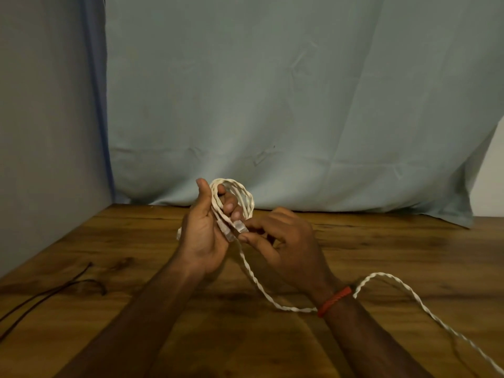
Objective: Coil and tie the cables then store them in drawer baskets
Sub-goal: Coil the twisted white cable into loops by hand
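Fingers [230, 207] of left hand [203, 236] around coiled white cable [250, 200]

White twisted cable [387, 276], red wristband [334, 300], brown wood-grain table [409, 246], pale blue cloth [272, 105]

Dim, soft, warm-toned, wide-angle view

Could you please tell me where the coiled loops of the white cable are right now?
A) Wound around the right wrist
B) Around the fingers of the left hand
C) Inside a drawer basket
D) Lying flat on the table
B: the white cable loops circle the fingers of the raised left hand, above the table, while the right hand pinches it near a connector.
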Demonstrator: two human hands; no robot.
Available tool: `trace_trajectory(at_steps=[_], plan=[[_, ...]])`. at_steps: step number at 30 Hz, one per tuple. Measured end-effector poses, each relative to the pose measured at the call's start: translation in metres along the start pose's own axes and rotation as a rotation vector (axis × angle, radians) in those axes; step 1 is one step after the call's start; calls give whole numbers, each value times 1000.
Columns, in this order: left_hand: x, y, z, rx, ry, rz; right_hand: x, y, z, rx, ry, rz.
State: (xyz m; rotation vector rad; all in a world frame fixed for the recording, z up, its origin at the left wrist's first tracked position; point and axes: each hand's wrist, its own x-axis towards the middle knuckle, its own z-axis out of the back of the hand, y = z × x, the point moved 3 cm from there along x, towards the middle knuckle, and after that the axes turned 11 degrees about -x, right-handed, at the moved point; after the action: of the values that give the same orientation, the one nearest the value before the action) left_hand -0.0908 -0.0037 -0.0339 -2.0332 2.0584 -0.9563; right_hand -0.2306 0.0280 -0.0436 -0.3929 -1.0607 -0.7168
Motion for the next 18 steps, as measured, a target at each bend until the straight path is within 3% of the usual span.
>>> trace_trajectory(at_steps=[4, 10, 18], plan=[[-4, 10, -4, 85, -3, -27, -2, -1, -1, -27, 12, -7], [-8, 9, -6, 192, 4, -83, -2, 0, 3, 118, -48, -199], [-9, 11, -5, 306, 89, -92, -1, 6, 5, 200, -89, -302]])
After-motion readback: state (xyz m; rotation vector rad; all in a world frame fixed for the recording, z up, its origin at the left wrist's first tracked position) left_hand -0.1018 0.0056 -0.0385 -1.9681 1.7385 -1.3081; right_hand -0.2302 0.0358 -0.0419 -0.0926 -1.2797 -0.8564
